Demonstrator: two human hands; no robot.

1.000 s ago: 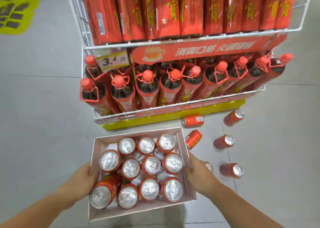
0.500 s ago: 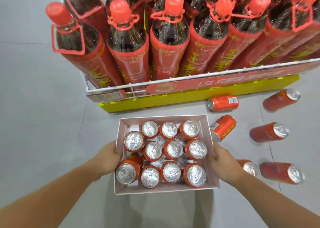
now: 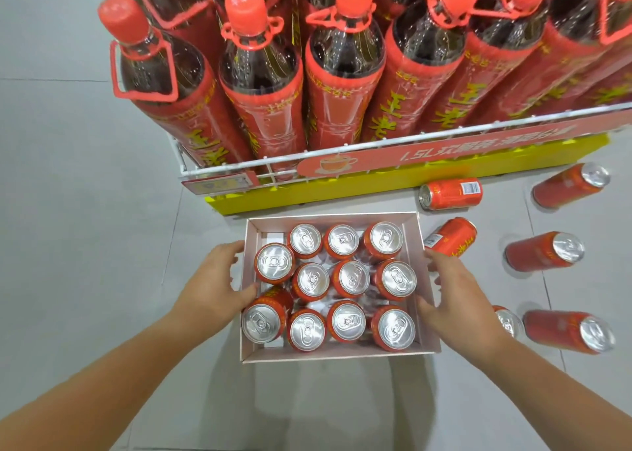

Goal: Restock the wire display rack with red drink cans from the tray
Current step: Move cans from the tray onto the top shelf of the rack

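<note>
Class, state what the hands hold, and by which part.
Both hold the tray: the left hand grips its left wall, the right hand its right wall.

Bright, even light is falling from overhead, leaving the grey floor (image 3: 85, 245) almost washed out. A soft shadow is spreading across it at the tray's (image 3: 337, 356) near edge. Small glints are flashing off the can tops (image 3: 342, 240) and streaking down the bottles (image 3: 345, 57). The wide lens is bowing the wire rail (image 3: 393, 141) and fanning the bottles outward. The sign (image 3: 444, 153) beneath is smearing slightly.
</note>
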